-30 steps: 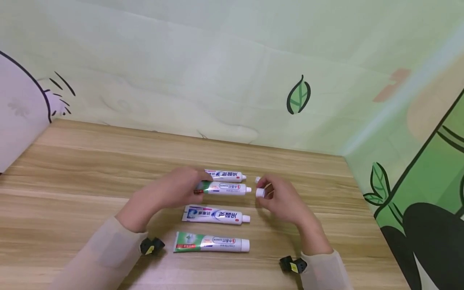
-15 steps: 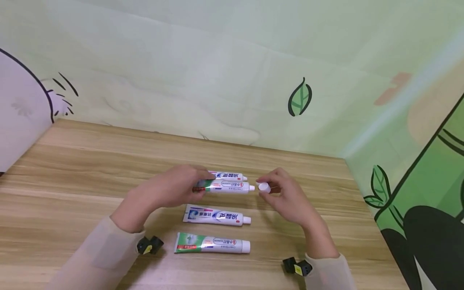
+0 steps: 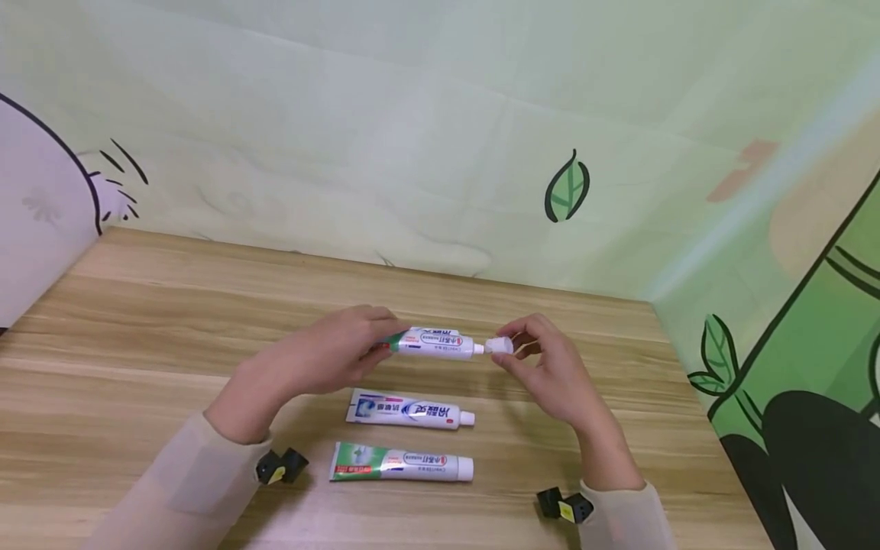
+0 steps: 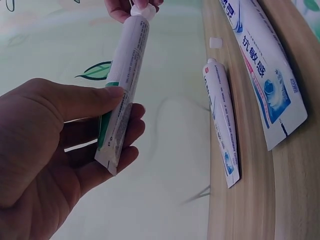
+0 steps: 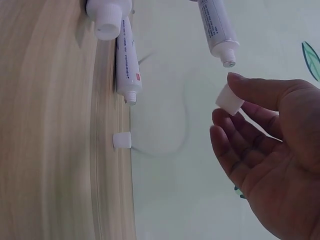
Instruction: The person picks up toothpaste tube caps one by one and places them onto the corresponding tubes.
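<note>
My left hand (image 3: 312, 347) holds a green-and-white toothpaste tube (image 3: 440, 344) by its tail, raised off the table. Its bare nozzle (image 5: 228, 59) points toward my right hand (image 3: 553, 374). Between thumb and fingers, that hand pinches a white cap (image 5: 230, 101), close to the nozzle in the head view and a small gap from it in the right wrist view. Behind the raised tube, a blue-and-white toothpaste tube (image 4: 221, 117) lies uncapped on the table, mostly hidden in the head view. A small white cap (image 5: 122, 140) stands just off its nozzle.
Nearer my body, a capped blue-and-white tube (image 3: 409, 409) and a capped green-and-white tube (image 3: 406, 463) lie parallel on the wooden table (image 3: 172, 305). A printed cloth backdrop (image 3: 412, 137) rises along the table's back edge.
My left hand has lifted the green-and-white tube, which now overlaps the tube behind it. The right hand has raised its cap, turned it and brought it in line with the nozzle.
</note>
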The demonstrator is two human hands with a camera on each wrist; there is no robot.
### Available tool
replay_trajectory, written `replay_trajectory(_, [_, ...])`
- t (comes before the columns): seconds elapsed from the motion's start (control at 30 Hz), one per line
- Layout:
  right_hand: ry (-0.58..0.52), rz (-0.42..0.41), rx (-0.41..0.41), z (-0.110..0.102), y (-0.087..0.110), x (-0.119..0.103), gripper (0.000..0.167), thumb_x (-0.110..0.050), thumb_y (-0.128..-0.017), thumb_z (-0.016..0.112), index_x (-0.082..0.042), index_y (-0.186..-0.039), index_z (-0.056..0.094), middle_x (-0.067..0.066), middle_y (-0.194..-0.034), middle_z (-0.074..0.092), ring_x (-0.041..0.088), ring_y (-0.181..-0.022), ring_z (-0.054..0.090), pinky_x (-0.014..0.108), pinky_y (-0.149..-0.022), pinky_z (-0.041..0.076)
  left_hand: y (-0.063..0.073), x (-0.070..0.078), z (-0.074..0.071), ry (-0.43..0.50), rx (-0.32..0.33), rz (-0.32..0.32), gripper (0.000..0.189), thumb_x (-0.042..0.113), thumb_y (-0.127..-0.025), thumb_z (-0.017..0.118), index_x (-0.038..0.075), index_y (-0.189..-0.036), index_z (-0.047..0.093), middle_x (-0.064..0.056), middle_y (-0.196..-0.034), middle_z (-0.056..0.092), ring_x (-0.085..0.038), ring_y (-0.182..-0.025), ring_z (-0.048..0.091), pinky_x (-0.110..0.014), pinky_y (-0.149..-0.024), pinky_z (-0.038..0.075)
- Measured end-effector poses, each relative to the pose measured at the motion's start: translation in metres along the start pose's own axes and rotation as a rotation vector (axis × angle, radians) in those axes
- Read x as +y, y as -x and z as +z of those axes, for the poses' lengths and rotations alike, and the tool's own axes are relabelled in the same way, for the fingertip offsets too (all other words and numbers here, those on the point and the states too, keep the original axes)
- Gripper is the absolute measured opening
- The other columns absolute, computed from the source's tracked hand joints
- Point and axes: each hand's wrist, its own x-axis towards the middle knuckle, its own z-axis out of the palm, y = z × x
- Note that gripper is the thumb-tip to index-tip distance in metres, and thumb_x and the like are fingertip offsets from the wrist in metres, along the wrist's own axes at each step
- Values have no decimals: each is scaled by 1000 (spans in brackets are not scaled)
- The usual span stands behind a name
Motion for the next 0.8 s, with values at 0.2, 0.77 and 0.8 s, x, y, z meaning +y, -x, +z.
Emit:
replay_trajectory(0.2, [-60, 22, 6, 0, 0, -2, 28, -6, -91, 79, -8, -115, 65, 6, -110, 66, 20, -96, 68, 42, -91, 61, 0, 1, -1, -35, 23, 4, 38, 7, -101, 65, 3, -139, 64, -9, -123, 69, -17, -101, 64, -33, -86, 59])
replay_trajectory(0.77, [-125, -57, 15, 2, 1, -5, 31, -5, -87, 82, -13, -113, 67, 5, -110, 67, 19, -93, 72, 35, -86, 63, -1, 2, 1, -73, 45, 25, 43, 11, -103, 63, 4, -146, 58, -13, -131, 66, -24, -114, 64, -39, -96, 58])
replay_trajectory(0.8, [-128, -63, 14, 2, 1, -6, 30, -5, -87, 82, -12, -113, 67, 5, -110, 67, 19, -93, 73, 34, -85, 63, -1, 2, 2, -74, 46, 24, 43, 11, -103, 63, 4, -146, 58, -13, -131, 66, -24, -114, 64, -40, -97, 58])
